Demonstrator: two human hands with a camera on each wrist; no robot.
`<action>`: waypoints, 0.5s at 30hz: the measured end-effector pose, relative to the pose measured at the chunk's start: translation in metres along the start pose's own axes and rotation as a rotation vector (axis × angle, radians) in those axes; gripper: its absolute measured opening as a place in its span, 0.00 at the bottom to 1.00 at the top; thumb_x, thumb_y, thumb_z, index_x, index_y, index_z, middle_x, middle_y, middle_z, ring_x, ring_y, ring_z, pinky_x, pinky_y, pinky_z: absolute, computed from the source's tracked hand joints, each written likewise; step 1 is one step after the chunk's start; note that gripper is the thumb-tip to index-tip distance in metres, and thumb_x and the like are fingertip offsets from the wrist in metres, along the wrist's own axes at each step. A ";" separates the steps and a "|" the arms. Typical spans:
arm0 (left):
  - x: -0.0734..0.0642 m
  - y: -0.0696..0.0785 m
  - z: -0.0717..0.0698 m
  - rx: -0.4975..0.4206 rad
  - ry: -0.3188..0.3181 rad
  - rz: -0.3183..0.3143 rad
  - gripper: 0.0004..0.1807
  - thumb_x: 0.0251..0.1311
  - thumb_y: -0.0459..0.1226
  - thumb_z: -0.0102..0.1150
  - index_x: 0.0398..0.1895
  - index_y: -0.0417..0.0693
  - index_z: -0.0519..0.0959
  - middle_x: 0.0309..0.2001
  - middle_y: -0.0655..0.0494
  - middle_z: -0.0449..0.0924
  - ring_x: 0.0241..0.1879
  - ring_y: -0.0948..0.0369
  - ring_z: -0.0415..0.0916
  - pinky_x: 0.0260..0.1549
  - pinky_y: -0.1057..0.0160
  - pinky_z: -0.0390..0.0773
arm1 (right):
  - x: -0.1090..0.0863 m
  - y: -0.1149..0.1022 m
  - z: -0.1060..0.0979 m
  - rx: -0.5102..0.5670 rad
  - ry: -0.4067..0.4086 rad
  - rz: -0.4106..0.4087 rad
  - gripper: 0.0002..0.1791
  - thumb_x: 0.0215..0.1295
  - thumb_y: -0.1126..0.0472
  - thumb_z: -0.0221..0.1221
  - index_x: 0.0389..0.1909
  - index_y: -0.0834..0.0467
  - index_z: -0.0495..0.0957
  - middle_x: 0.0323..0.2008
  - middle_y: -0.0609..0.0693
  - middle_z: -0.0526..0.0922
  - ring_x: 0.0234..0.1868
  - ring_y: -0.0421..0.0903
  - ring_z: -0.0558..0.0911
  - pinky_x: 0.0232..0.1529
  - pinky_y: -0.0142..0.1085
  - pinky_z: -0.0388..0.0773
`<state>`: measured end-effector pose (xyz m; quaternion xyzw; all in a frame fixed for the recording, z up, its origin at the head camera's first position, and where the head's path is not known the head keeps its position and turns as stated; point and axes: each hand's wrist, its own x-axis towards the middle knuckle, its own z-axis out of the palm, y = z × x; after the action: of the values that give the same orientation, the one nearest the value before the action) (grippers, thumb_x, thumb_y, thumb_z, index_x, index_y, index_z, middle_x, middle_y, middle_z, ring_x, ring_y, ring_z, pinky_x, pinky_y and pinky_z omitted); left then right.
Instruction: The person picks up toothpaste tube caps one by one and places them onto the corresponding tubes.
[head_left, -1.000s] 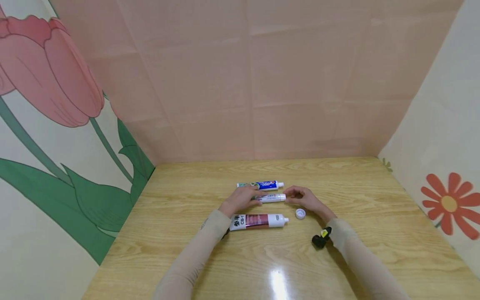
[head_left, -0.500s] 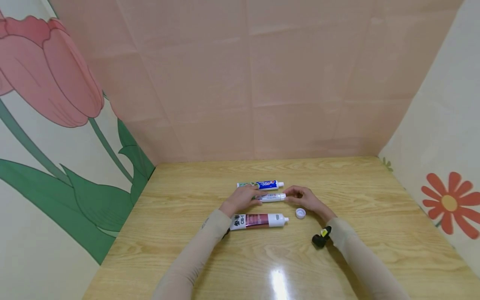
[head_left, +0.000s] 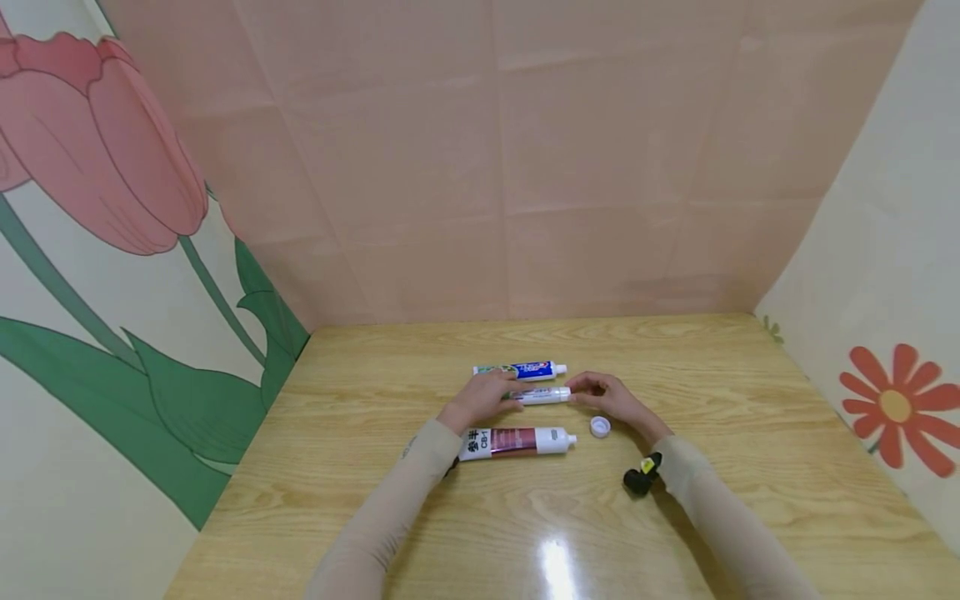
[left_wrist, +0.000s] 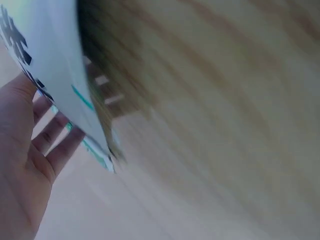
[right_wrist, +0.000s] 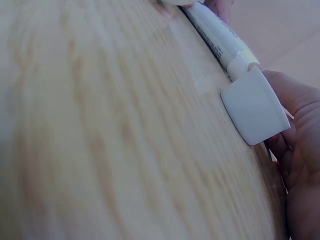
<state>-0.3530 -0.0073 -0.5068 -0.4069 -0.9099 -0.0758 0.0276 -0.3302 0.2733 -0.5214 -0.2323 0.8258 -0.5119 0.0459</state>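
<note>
The white tube [head_left: 545,396] lies on the table [head_left: 360,417], between the blue tube [head_left: 534,370], which is farther from the person, and the red tube [head_left: 513,442], which is nearer. The left hand [head_left: 491,393] is over the white tube and grips it, with the thumb at the near side. The right hand [head_left: 611,397] has its fingers bent and pinches the right end of this tube. Near this hand, a loose cap [head_left: 599,427] rests on the table.
</note>
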 end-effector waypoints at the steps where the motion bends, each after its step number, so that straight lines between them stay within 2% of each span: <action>1: 0.000 0.000 0.000 0.003 0.000 0.001 0.26 0.59 0.53 0.54 0.61 0.66 0.69 0.57 0.58 0.75 0.53 0.61 0.73 0.56 0.59 0.72 | 0.000 0.000 0.000 0.003 0.000 0.003 0.13 0.60 0.63 0.61 0.45 0.62 0.78 0.38 0.58 0.80 0.33 0.44 0.72 0.31 0.29 0.70; 4: -0.001 0.000 0.000 -0.003 -0.009 0.001 0.25 0.60 0.53 0.53 0.62 0.66 0.69 0.56 0.58 0.75 0.53 0.60 0.72 0.57 0.60 0.71 | 0.000 0.001 -0.001 0.014 -0.006 -0.009 0.14 0.60 0.64 0.61 0.46 0.63 0.77 0.38 0.59 0.80 0.34 0.44 0.73 0.31 0.29 0.71; 9: -0.003 0.000 -0.001 -0.015 -0.022 0.009 0.25 0.61 0.53 0.52 0.63 0.64 0.68 0.52 0.62 0.76 0.50 0.63 0.72 0.55 0.62 0.71 | 0.003 0.017 -0.002 0.012 0.003 -0.018 0.16 0.61 0.62 0.60 0.49 0.63 0.77 0.37 0.57 0.79 0.33 0.43 0.73 0.31 0.30 0.71; 15: -0.007 0.000 -0.006 -0.051 -0.046 0.015 0.26 0.63 0.51 0.51 0.64 0.63 0.67 0.60 0.61 0.72 0.61 0.60 0.67 0.66 0.57 0.59 | 0.004 0.030 -0.004 -0.016 -0.005 -0.001 0.18 0.63 0.56 0.59 0.52 0.59 0.76 0.43 0.53 0.80 0.41 0.42 0.76 0.40 0.29 0.74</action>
<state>-0.3484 -0.0135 -0.5016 -0.4160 -0.9050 -0.0894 -0.0029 -0.3449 0.2854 -0.5446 -0.2342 0.8296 -0.5048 0.0458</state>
